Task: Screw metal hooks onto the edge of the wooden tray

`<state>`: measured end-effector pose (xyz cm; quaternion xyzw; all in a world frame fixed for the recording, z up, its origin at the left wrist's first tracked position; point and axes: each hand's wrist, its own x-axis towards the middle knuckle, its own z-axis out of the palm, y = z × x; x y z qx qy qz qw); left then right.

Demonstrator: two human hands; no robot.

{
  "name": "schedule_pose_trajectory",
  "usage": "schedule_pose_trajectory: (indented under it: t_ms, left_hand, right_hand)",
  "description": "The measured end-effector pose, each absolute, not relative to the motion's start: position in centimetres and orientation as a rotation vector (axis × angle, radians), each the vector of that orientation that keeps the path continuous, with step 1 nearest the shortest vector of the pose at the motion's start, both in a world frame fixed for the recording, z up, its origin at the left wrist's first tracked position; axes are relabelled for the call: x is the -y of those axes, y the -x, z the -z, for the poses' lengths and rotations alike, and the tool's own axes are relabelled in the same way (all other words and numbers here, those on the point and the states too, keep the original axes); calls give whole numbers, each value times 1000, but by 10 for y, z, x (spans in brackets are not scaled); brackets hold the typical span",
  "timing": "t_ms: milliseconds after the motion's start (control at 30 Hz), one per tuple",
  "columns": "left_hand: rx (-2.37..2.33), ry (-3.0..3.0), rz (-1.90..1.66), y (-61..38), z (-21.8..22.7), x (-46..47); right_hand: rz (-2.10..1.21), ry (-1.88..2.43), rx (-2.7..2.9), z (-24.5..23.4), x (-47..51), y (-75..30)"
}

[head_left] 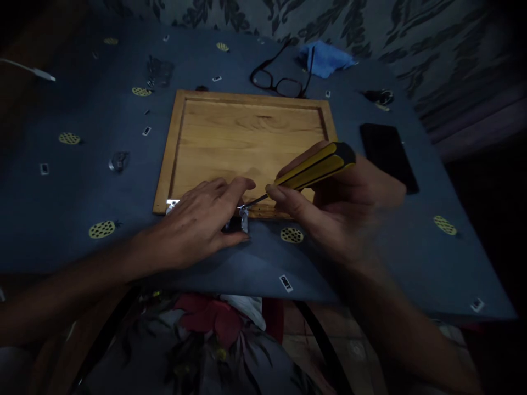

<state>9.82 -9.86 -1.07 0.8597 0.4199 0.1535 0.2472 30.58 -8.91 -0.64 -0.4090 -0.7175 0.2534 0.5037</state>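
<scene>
My right hand is closed round the black-and-yellow handle of a screwdriver. The shaft slants down to the left, and its tip meets a small shiny metal fitting at the near edge of a framed wooden panel. My left hand lies across that edge, thumb below and forefinger above, gripping about the fitting; its other fingers rest on the wood. Part of the fitting is hidden by this hand. A second bright metal piece shows at the panel's near left corner.
Eyeglasses and a blue cloth lie behind the panel. To its right are a black phone and a small dark object. A round metal piece, a clear plastic bag and a white cable are on the left.
</scene>
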Motion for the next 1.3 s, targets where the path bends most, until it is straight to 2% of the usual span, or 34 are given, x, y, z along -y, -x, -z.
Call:
schedule_pose_trajectory:
  t_ms: [367, 467, 633, 933, 1300]
  left_hand:
    - [-1118, -2393, -416, -97, 12, 99]
    - [-1130, -2399, -401, -97, 12, 99]
    - [-1146, -2413, -375, -97, 11, 99]
    - [-1114, -2364, -455, -97, 12, 100]
    - [-1124, -2350, -435, -97, 10, 98]
  right_hand:
    - [-963, 847, 1798, -10, 87, -310]
    - [-895, 858, 1822, -8, 86, -311]
    - [-590, 906, 1811, 2, 85, -307]
    - [-332, 868, 1617, 2, 86, -301]
    - [-513, 943, 1702, 19, 86, -308]
